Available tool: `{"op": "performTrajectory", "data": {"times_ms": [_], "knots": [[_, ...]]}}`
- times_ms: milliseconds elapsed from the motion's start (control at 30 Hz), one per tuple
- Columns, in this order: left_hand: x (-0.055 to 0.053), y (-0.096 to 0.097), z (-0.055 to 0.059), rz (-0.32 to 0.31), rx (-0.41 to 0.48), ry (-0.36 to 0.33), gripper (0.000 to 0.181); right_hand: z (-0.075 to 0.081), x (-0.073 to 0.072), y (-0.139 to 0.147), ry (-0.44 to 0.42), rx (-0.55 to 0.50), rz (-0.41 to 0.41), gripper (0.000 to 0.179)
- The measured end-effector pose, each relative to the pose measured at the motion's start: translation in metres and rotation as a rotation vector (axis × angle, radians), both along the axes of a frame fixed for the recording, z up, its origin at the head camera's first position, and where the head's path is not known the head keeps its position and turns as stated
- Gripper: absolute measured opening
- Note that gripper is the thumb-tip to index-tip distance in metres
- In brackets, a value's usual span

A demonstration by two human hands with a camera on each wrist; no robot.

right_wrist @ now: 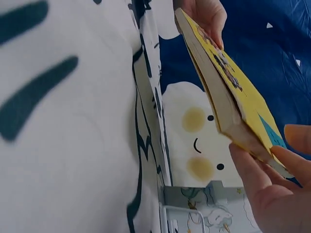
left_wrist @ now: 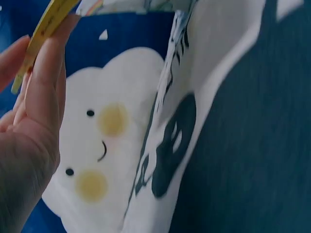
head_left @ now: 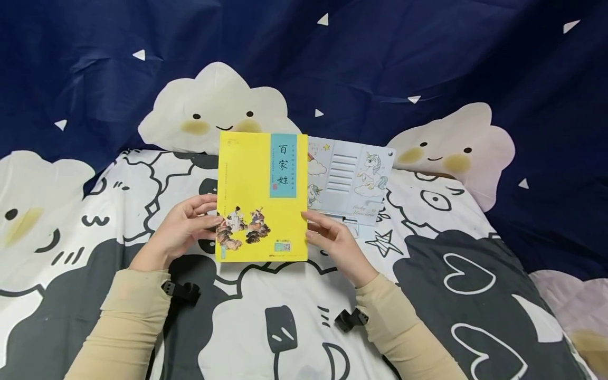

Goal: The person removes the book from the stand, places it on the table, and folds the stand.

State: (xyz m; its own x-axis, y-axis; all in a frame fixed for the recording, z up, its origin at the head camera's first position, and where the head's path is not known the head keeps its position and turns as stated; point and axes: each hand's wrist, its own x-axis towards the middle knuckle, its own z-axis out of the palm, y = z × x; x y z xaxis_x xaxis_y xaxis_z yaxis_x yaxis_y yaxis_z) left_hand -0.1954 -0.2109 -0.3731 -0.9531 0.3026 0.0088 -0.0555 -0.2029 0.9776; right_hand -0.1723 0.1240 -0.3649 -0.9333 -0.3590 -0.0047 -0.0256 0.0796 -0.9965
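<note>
A: From the head camera, I'm seeing the left hand point(head_left: 182, 227) and right hand point(head_left: 332, 244) pinching the yellow book point(head_left: 262, 196) by its side edges, raised off the bedsheet point(head_left: 285, 327).

B: On the wrist cameras, fingers point(right_wrist: 252, 179) are curling round its edge; I'd be keeping both grips level, clear of the unicorn book stand point(head_left: 353, 177) behind.

Yellow book point(head_left: 262, 196), which we hold between both hands: title 百家姓 set vertically on a teal panel; QR code near the lower edge, small print unreadable; pale folding stand point(head_left: 351, 177) just beyond our right hand point(head_left: 334, 244): cursive "Unicorn" at its lower corner, word above it illegible.
</note>
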Motion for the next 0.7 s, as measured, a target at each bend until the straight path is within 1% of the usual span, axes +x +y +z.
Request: {"op": "performTrajectory", "data": {"times_ms": [167, 367, 567, 700], "knots": [[0.000, -0.014, -0.004, -0.035, 0.006, -0.016, 0.042, 0.000, 0.005, -0.005, 0.015, 0.018, 0.061, 0.053], [0.000, -0.027, -0.005, -0.075, -0.050, -0.027, 0.041, -0.001, 0.010, -0.011, 0.039, 0.039, 0.127, 0.057], [0.001, -0.039, -0.006, -0.127, -0.098, -0.017, 0.039, -0.005, 0.012, -0.016, 0.004, 0.004, 0.179, 0.059], [0.000, -0.044, -0.008, -0.141, -0.123, -0.022, 0.039, -0.008, 0.012, -0.019, -0.011, -0.008, 0.209, 0.062]]}}
